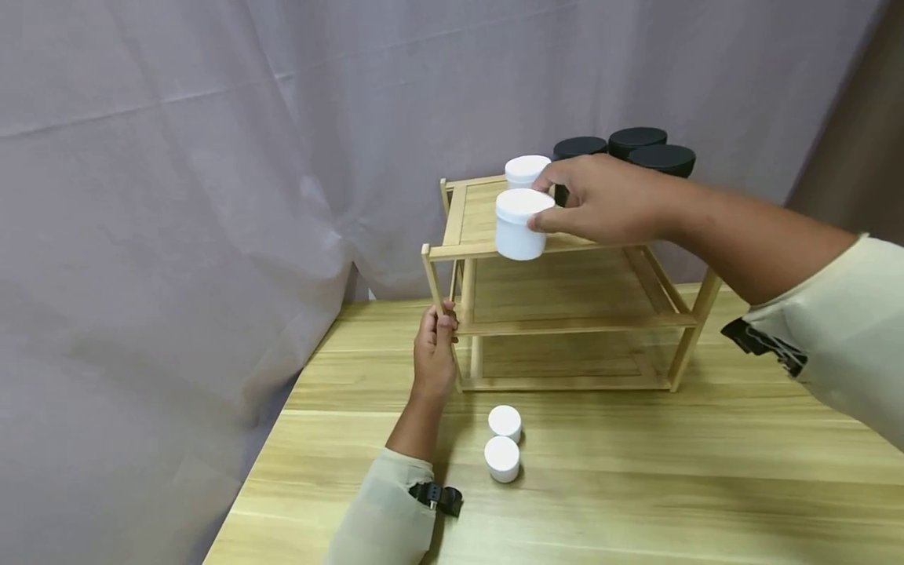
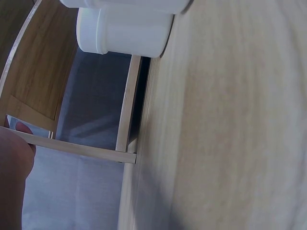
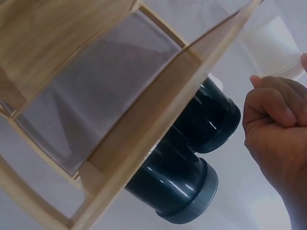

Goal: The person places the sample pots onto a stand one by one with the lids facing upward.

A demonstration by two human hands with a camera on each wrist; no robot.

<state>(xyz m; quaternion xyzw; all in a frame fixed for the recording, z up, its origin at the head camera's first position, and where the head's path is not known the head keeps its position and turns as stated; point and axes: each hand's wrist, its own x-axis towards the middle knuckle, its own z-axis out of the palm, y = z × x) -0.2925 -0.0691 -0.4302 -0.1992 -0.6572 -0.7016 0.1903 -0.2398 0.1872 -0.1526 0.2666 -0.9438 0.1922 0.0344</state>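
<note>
At the frame's centre, the right hand pinches a smooth white plastic jar, upright, lid up. The left hand grips the bamboo rack's front post.

Three black jars stand on the rack's top, behind the right hand. Two white jars sit on the tabletop, right of the left hand. Grey cloth hangs behind.

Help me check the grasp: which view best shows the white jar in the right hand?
The head view: the white jar shows whole, pinched by the right hand at the top shelf's front edge. The right wrist view catches only its side; the left wrist view shows other jars on the table.
</note>
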